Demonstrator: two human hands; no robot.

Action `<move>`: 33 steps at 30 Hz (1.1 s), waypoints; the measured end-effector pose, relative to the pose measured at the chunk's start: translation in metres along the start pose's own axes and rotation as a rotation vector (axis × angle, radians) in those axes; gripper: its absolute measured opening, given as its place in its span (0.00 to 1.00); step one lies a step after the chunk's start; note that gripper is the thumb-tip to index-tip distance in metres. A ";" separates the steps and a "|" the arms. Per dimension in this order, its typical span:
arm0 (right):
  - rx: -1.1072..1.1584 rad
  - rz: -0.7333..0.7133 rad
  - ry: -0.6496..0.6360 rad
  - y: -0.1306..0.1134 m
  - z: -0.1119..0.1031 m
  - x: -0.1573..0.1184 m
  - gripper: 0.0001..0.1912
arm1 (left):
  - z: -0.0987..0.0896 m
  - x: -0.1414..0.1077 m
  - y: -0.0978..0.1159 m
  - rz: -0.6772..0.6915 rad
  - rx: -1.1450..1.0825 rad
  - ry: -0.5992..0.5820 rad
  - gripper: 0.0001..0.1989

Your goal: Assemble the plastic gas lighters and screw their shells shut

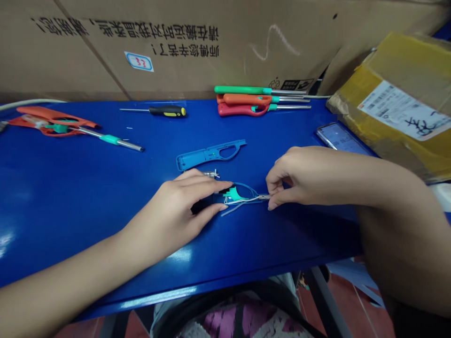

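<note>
Lighter shell point(244, 188), blue, lies flat on the table point(77, 197) straight ahead of me, between my hands. My left hand point(169, 216) holds it down, fingers point(211, 186) spread across it, their tips by the teal insert point(232, 193). My right hand point(299, 178) pinches the metal tube point(264, 196) narrowly at the shell's end, thumb and fingertips point(274, 199) closed on it. Thin wires point(234, 203) cross the shell. Another blue shell point(209, 155) lies at 12 o'clock, a screwdriver point(167, 111) at 11, green and red lighters point(262, 101) at 1, an orange lighter point(59, 124) at 10, and a phone point(340, 138) at 2.
</note>
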State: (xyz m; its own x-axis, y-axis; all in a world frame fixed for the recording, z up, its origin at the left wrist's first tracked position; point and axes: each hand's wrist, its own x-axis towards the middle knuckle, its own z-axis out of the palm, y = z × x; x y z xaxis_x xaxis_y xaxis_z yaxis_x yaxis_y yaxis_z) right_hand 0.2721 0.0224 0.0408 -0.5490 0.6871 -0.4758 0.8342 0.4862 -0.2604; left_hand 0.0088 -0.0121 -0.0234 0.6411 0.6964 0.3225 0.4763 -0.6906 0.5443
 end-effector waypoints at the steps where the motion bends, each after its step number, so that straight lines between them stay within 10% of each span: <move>1: -0.008 -0.008 0.011 0.000 0.001 0.000 0.14 | 0.000 0.000 0.000 0.004 -0.001 0.002 0.16; 33: 0.227 -0.009 0.060 0.005 0.003 0.017 0.14 | 0.001 0.000 0.002 -0.017 0.024 0.033 0.16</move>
State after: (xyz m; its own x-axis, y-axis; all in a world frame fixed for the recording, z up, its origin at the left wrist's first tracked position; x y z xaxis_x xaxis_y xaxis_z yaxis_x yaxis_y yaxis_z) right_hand 0.2670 0.0354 0.0291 -0.5529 0.7176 -0.4235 0.8159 0.3631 -0.4500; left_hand 0.0101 -0.0134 -0.0232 0.6131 0.7137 0.3387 0.5011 -0.6828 0.5317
